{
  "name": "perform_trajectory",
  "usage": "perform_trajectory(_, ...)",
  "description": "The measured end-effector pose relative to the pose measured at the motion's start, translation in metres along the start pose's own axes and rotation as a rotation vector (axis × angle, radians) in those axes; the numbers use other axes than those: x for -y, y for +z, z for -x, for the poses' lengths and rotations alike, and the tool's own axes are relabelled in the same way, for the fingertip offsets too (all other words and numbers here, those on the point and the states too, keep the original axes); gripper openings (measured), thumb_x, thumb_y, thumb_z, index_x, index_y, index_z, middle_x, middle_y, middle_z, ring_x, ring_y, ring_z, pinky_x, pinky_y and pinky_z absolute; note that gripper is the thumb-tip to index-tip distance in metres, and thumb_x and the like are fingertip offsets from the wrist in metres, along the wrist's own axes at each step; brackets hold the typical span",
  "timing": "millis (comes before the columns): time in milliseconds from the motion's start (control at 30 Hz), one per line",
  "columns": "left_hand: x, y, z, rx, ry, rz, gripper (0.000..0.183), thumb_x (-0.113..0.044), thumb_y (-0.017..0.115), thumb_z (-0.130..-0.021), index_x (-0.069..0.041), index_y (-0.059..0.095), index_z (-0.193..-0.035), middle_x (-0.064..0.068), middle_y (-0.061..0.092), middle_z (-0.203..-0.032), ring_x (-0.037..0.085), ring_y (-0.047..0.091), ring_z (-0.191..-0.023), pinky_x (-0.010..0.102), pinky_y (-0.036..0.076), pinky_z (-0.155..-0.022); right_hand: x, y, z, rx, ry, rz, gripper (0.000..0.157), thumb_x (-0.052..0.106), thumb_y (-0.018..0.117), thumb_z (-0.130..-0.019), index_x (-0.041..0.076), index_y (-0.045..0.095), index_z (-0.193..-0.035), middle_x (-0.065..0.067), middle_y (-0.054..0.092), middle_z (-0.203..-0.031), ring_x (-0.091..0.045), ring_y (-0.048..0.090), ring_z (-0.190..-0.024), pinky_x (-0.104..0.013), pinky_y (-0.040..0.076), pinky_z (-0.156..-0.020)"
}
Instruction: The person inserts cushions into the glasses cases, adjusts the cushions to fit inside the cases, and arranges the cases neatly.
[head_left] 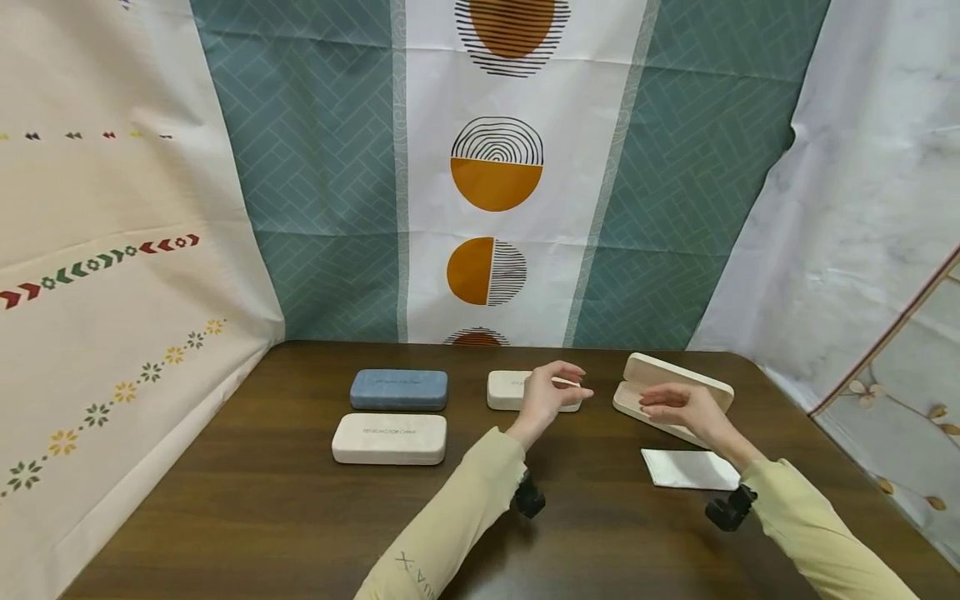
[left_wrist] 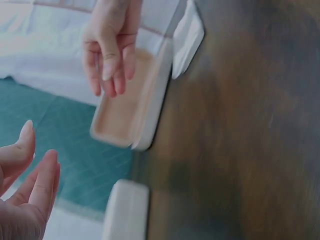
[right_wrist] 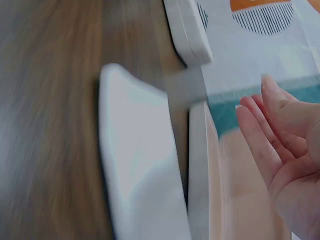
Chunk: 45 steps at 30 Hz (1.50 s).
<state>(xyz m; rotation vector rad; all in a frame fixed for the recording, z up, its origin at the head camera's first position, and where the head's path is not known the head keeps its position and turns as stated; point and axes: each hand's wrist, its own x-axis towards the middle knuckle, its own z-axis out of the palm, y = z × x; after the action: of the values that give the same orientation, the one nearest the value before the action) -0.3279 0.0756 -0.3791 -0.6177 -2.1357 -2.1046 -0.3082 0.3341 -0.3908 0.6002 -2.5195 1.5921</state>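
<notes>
My left hand (head_left: 546, 398) hovers by a closed white glasses case (head_left: 506, 390) at the back, hiding part of it; its fingers are loosely bent around nothing. An opened glasses case (head_left: 651, 379) with a pale peach lining stands at the back right, lid tilted up. Over it hangs my right hand (head_left: 686, 408), fingers relaxed and holding nothing. A folded white cloth (head_left: 690, 469) lies in front of the opened case. In the left wrist view the right hand (left_wrist: 112, 50) is above the case's lining (left_wrist: 120, 112). The right wrist view shows the cloth (right_wrist: 140, 160) beside the case (right_wrist: 198, 165).
To the left on the dark wooden table (head_left: 300, 517) sit a closed blue glasses case (head_left: 399, 390) and, in front of it, a closed cream glasses case (head_left: 390, 439). A patterned curtain (head_left: 330, 208) hangs behind the table, with pale cloths at both sides.
</notes>
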Motion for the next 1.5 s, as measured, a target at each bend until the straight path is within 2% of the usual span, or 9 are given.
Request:
perform_trajectory(100, 0.007, 0.022, 0.003, 0.013, -0.009, -0.020, 0.030, 0.005, 0.076, -0.067, 0.005, 0.065, -0.094, 0.014, 0.062, -0.081, 0.013, 0.061, -0.065, 0.025, 0.051, -0.056, -0.007, -0.017, 0.016, 0.000, -0.015, 0.063, 0.031, -0.001, 0.068, -0.079, -0.016, 0.057, -0.103, -0.022, 0.063, -0.092, -0.015, 0.062, -0.080, -0.026, 0.050, -0.065)
perform_trajectory(267, 0.021, 0.054, 0.011, 0.014, -0.047, -0.107, 0.028, 0.005, 0.079, -0.064, 0.004, 0.066, -0.089, 0.012, 0.064, -0.078, 0.008, 0.059, -0.060, 0.018, 0.047, -0.052, -0.018, -0.045, 0.044, -0.001, 0.022, 0.043, 0.029, -0.004, 0.065, -0.080, -0.020, 0.054, -0.101, -0.018, 0.064, -0.089, -0.019, 0.063, -0.077, -0.033, 0.051, -0.063)
perform_trajectory(467, 0.029, 0.078, 0.015, 0.002, -0.047, -0.282, 0.025, -0.004, 0.082, -0.062, -0.001, 0.069, -0.083, 0.003, 0.064, -0.072, 0.005, 0.056, -0.063, 0.015, 0.042, -0.057, -0.034, -0.069, 0.061, -0.020, 0.052, 0.075, 0.028, -0.005, 0.064, -0.080, -0.021, 0.053, -0.100, -0.014, 0.065, -0.087, -0.017, 0.063, -0.076, -0.031, 0.051, -0.063)
perform_trajectory(667, 0.033, 0.090, 0.014, -0.001, -0.078, -0.386, 0.025, -0.006, 0.085, -0.058, -0.005, 0.070, -0.077, -0.003, 0.062, -0.068, 0.005, 0.054, -0.065, 0.014, 0.040, -0.059, -0.044, -0.078, 0.065, 0.001, 0.122, 0.184, 0.030, 0.003, 0.067, -0.081, -0.017, 0.057, -0.101, -0.008, 0.066, -0.087, -0.010, 0.061, -0.076, -0.026, 0.050, -0.062)
perform_trajectory(833, 0.033, 0.094, 0.015, 0.018, -0.112, -0.474, 0.026, -0.007, 0.086, -0.057, -0.007, 0.069, -0.077, -0.003, 0.060, -0.066, 0.005, 0.051, -0.067, 0.015, 0.040, -0.059, -0.050, -0.081, 0.065, 0.060, 0.091, 0.205, 0.030, 0.002, 0.066, -0.081, -0.018, 0.056, -0.100, -0.007, 0.066, -0.087, -0.008, 0.060, -0.076, -0.024, 0.049, -0.061)
perform_trajectory(1000, 0.030, 0.098, 0.015, 0.046, -0.126, -0.517, 0.025, -0.008, 0.086, -0.057, -0.008, 0.069, -0.076, -0.004, 0.058, -0.065, 0.006, 0.050, -0.070, 0.015, 0.039, -0.060, -0.053, -0.081, 0.064, 0.096, 0.061, 0.232, 0.025, -0.002, 0.067, -0.079, -0.019, 0.056, -0.095, -0.006, 0.065, -0.083, -0.007, 0.059, -0.073, -0.023, 0.049, -0.059)
perform_trajectory(1100, 0.029, 0.100, 0.016, 0.059, -0.131, -0.524, 0.023, -0.006, 0.085, -0.058, -0.007, 0.069, -0.074, -0.004, 0.058, -0.063, 0.005, 0.049, -0.066, 0.014, 0.038, -0.058, -0.054, -0.081, 0.063, 0.116, 0.027, 0.246, 0.022, -0.004, 0.068, -0.077, -0.016, 0.056, -0.091, -0.006, 0.064, -0.079, -0.008, 0.058, -0.071, -0.023, 0.049, -0.058)
perform_trajectory(1300, 0.026, 0.105, 0.018, 0.127, -0.144, -0.527, 0.019, 0.000, 0.083, -0.058, -0.006, 0.070, -0.071, -0.006, 0.057, -0.056, 0.001, 0.049, -0.051, 0.012, 0.038, -0.053, -0.055, -0.085, 0.064, 0.201, -0.020, 0.256, 0.022, -0.004, 0.070, -0.075, -0.014, 0.055, -0.088, -0.007, 0.061, -0.074, -0.008, 0.057, -0.067, -0.021, 0.045, -0.056)
perform_trajectory(1500, 0.026, 0.109, 0.019, 0.170, -0.148, -0.591, 0.018, -0.002, 0.084, -0.058, -0.009, 0.071, -0.068, -0.009, 0.056, -0.053, 0.000, 0.048, -0.052, 0.011, 0.037, -0.055, -0.058, -0.086, 0.064, 0.259, -0.063, 0.312, 0.012, -0.005, 0.070, -0.074, -0.005, 0.062, -0.082, 0.004, 0.057, -0.069, -0.005, 0.049, -0.061, -0.022, 0.040, -0.049)
